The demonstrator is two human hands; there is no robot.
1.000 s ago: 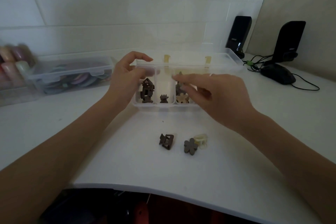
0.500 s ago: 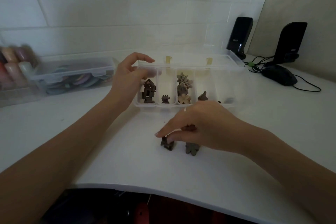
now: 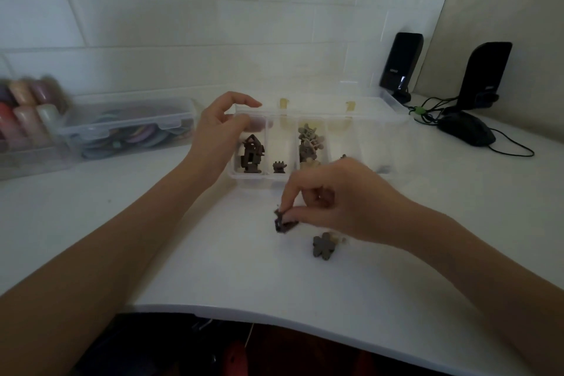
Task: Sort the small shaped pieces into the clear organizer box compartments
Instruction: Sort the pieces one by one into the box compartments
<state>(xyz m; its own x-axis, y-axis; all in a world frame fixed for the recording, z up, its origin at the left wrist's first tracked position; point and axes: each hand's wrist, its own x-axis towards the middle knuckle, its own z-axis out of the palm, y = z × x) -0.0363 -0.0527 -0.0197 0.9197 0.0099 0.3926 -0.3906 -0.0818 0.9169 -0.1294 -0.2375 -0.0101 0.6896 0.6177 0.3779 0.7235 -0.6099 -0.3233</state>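
The clear organizer box (image 3: 369,128) lies open on the white table, its lid tilted back. Dark house-shaped pieces (image 3: 251,153) fill its leftmost compartment, one small dark piece (image 3: 279,167) sits in the second, and beige flower pieces (image 3: 309,143) are in the third. My left hand (image 3: 217,137) grips the box's left end. My right hand (image 3: 335,201) pinches a dark square-framed piece (image 3: 283,222) just above the table in front of the box. A dark flower piece (image 3: 324,245) lies beside it, with a pale piece mostly hidden under my right hand.
A closed clear container (image 3: 128,128) of coloured rings stands at the left, with blurred pastel objects (image 3: 27,107) beyond it. Two black speakers (image 3: 400,64) (image 3: 485,73), a black mouse (image 3: 467,131) and cables sit at the right. The table's curved front edge (image 3: 274,319) is near me.
My right hand came back from the box's third compartment to the loose pieces on the table, took the dark square-framed piece and lifted it slightly. My left hand stayed on the box.
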